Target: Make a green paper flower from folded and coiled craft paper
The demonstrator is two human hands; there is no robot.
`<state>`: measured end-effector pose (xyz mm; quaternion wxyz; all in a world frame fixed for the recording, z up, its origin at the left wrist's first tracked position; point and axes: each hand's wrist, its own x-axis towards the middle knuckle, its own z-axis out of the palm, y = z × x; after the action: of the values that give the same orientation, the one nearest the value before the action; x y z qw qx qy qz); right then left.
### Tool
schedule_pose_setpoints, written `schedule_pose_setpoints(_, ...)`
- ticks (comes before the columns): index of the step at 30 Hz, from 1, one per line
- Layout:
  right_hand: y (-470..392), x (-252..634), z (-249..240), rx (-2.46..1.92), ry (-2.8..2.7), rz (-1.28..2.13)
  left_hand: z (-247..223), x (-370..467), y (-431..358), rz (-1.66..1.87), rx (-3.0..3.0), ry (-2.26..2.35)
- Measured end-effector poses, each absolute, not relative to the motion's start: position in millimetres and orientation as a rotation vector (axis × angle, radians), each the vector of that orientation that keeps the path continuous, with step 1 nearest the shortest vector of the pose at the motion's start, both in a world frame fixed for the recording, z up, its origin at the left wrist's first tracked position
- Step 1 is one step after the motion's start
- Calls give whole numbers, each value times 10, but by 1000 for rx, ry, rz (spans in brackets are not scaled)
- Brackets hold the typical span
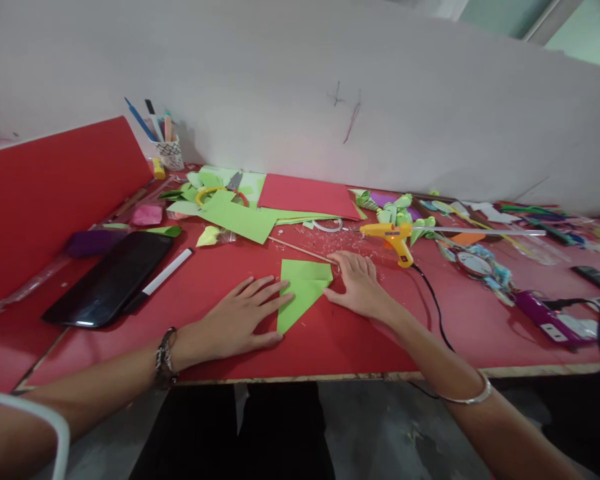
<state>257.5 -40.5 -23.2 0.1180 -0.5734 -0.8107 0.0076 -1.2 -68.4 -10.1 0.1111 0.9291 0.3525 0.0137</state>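
Observation:
A folded piece of light green paper (300, 293) lies on the red table in front of me, its lower part narrowing toward a point. My left hand (243, 313) is flat and open, with its fingertips on the paper's left edge. At the paper's right corner rests my right hand (357, 283), thumb apart from the fingers and touching near the edge. Its fingertips are by the end of a thin wooden stick (303, 250), which lies on the table just beyond the paper. Whether they touch the stick I cannot tell.
A yellow glue gun (390, 237) with a cord lies to the right. Behind the paper are a green sheet (237, 217), scissors (223, 193) and red sheets (310, 195). At left lie a black phone (113, 277) and a marker (167, 272). A purple power strip (550, 320) sits far right.

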Motion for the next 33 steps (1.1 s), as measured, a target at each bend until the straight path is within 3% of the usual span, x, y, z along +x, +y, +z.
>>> schedule_pose_setpoints(11,-377,2635,-193,-1630,-2217,-173,-103,-28,-676,42,2718,1001)
schedule_pose_setpoints(17,-593,2480,-100,-1313,-2501,304,-64,-95,-628,23,2686,947)
schedule_pose_setpoints(26,-677,2231,-74,-1385,-2070,928,45,75,-771,360,2973,1073)
schedule_pose_setpoints(33,-829,1947,51,-1314,-1833,986,73,125,-765,292,3226,1147)
